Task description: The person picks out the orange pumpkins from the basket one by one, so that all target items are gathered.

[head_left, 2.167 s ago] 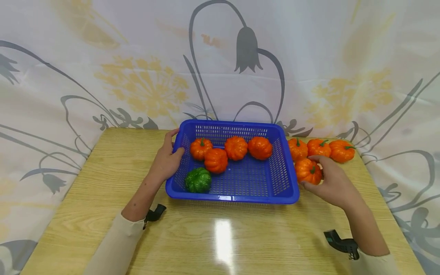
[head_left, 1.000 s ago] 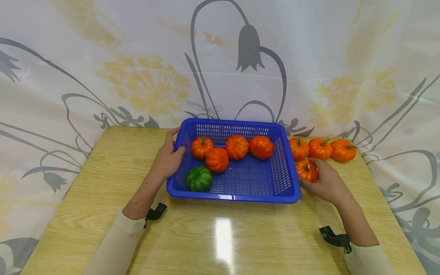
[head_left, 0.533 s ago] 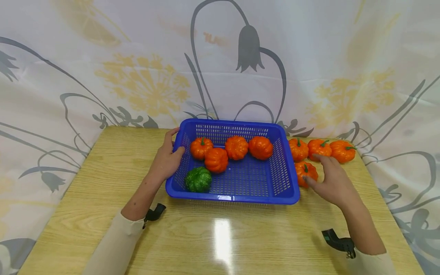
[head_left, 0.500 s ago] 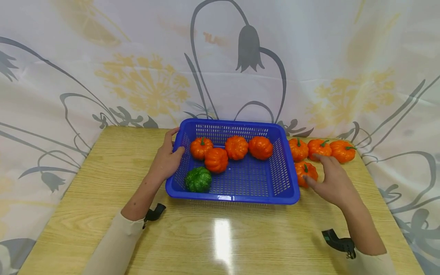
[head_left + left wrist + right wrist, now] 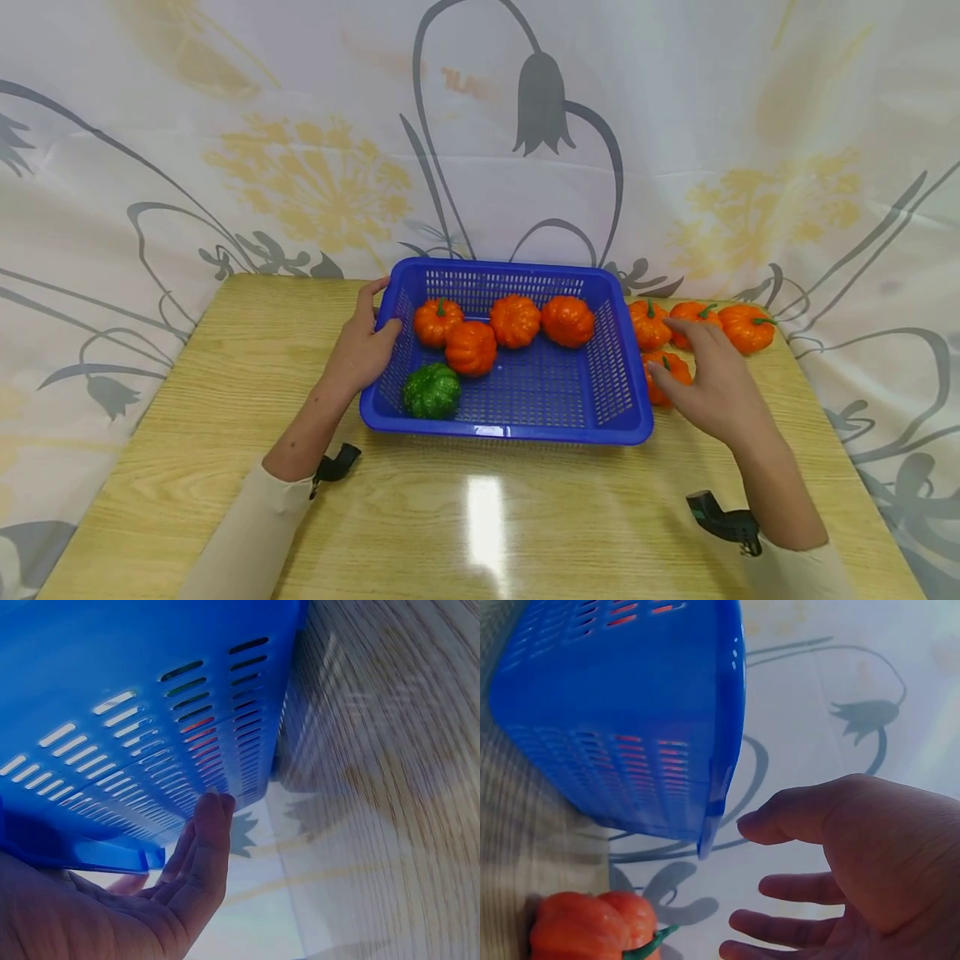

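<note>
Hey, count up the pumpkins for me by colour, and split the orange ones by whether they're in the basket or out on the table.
Orange pumpkins in the blue basket: 4
Orange pumpkins out on the table: 4
Green pumpkin, in the blue basket: 1
Total: 9

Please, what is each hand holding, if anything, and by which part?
Left hand: the blue plastic basket, by its left rim. Right hand: nothing.
</note>
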The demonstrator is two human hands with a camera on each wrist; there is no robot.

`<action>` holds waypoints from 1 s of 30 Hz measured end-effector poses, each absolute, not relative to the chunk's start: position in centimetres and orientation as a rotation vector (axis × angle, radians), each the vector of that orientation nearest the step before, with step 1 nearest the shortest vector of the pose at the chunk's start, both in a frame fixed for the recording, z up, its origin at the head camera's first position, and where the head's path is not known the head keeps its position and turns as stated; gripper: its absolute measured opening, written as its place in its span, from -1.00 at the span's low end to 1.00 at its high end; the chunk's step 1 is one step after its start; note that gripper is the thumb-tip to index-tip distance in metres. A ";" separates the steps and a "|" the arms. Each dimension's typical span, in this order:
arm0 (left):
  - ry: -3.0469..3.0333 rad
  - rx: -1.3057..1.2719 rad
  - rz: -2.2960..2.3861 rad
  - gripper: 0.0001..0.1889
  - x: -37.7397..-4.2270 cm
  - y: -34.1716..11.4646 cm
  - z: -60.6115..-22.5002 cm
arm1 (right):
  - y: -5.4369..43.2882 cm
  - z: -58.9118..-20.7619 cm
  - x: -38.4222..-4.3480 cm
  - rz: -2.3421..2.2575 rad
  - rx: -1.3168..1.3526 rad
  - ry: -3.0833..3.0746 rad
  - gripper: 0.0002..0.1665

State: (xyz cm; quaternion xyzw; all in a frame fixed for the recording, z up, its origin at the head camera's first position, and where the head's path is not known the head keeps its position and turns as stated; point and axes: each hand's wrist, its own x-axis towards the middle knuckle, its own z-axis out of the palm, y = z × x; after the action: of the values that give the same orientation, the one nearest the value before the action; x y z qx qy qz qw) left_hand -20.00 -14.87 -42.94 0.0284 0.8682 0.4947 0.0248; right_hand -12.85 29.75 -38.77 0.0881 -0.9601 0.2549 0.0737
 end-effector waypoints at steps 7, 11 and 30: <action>2.681 0.081 1.535 -0.32 -20.0 -15.0 -43.0 | 28.7 -38.1 -13.3 0.800 0.311 -2.836 -0.25; 2.681 0.083 1.534 -0.32 -20.0 -15.0 -43.0 | 28.0 -37.6 -13.7 0.824 0.357 -2.817 -0.26; 2.681 0.084 1.543 -0.32 -20.1 -14.9 -43.2 | 24.1 -37.8 -17.0 0.851 0.540 -2.853 -0.32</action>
State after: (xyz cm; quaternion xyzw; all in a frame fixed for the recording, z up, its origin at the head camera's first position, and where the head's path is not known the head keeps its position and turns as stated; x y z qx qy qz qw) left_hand -20.11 -14.95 -43.17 0.0270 0.8661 0.4986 0.0235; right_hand -16.96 24.08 -37.84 0.1781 -0.9413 0.2807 0.0579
